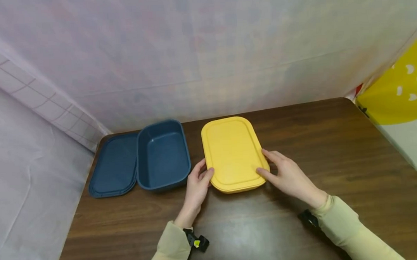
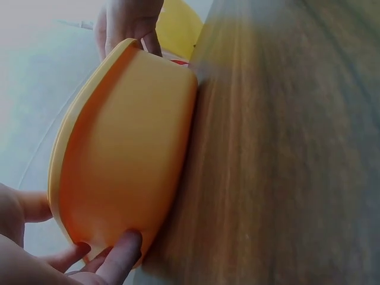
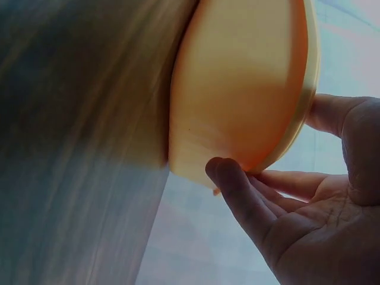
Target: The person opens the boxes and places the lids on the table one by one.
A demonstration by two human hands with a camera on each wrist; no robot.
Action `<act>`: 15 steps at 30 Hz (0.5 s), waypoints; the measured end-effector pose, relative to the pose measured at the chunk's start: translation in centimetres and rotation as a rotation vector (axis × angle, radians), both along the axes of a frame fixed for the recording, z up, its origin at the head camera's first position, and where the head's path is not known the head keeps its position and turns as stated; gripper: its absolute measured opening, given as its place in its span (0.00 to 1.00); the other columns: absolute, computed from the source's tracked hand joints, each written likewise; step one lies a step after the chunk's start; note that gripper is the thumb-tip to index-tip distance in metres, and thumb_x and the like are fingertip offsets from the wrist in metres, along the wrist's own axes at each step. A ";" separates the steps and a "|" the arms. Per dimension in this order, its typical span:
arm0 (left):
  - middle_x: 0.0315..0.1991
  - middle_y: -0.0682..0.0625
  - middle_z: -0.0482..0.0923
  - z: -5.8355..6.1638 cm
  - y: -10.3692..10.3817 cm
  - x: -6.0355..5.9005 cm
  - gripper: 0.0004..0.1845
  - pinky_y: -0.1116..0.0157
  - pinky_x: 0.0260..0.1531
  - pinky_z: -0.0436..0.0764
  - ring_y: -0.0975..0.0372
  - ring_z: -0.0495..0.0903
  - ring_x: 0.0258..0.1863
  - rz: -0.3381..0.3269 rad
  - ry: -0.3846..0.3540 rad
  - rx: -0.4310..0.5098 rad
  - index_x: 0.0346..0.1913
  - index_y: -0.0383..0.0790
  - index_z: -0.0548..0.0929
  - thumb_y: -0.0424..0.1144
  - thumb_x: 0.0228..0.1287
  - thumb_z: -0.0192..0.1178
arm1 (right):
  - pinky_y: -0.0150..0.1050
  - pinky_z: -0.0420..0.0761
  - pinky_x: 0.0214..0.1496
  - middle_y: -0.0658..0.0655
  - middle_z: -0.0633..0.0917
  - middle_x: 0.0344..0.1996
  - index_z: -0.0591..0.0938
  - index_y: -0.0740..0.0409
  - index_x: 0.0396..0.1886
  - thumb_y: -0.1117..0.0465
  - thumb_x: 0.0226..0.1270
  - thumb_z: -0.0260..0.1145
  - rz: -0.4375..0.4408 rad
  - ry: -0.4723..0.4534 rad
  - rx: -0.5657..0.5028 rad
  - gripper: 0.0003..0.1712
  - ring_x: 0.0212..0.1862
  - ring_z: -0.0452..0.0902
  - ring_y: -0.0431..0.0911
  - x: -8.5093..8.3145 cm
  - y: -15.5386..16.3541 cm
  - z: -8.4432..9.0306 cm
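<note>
Both hands grasping lidded yellow box (image 1: 233,153) at near corners; long axis runs away from person, tilted slightly left.

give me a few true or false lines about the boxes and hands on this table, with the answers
1. The yellow box has its lid on. True.
2. The blue box is closed. False: it stands open, and the blue lid lies beside it on the table.
3. Both hands touch the yellow box. True: the left hand is at its near left corner, the right hand at its near right corner.
4. The yellow box is stacked on the blue box. False: it stands on the table to the right of the blue box.
5. The right hand holds the blue lid. False: the lid lies far left, untouched.
</note>
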State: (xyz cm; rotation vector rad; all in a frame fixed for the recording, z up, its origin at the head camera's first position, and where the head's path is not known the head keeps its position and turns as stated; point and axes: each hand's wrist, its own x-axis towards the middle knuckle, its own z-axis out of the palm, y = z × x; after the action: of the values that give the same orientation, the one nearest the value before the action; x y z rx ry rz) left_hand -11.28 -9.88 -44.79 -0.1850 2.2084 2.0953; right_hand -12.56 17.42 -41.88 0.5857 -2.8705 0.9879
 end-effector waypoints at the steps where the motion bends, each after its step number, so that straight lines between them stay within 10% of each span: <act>1: 0.76 0.35 0.71 0.0 0.0 0.1 0.30 0.68 0.48 0.83 0.45 0.79 0.70 -0.004 0.001 -0.001 0.79 0.34 0.66 0.39 0.81 0.55 | 0.58 0.86 0.58 0.71 0.82 0.63 0.68 0.73 0.76 0.52 0.76 0.68 -0.004 0.005 0.008 0.40 0.58 0.86 0.62 0.1 0.0 0.0; 15: 0.74 0.34 0.72 0.3 -0.3 0.1 0.28 0.70 0.46 0.85 0.46 0.81 0.67 -0.004 0.016 0.024 0.78 0.33 0.67 0.35 0.81 0.55 | 0.59 0.84 0.64 0.66 0.83 0.66 0.85 0.63 0.62 0.62 0.69 0.74 0.077 0.292 0.091 0.24 0.67 0.80 0.62 0.5 -0.6 -0.2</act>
State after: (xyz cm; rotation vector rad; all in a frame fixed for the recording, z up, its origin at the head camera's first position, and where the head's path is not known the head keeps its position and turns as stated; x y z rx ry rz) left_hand -11.19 -10.18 -44.49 -0.1627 2.1893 2.1283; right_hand -12.06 16.82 -42.08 0.7812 -2.6604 0.7143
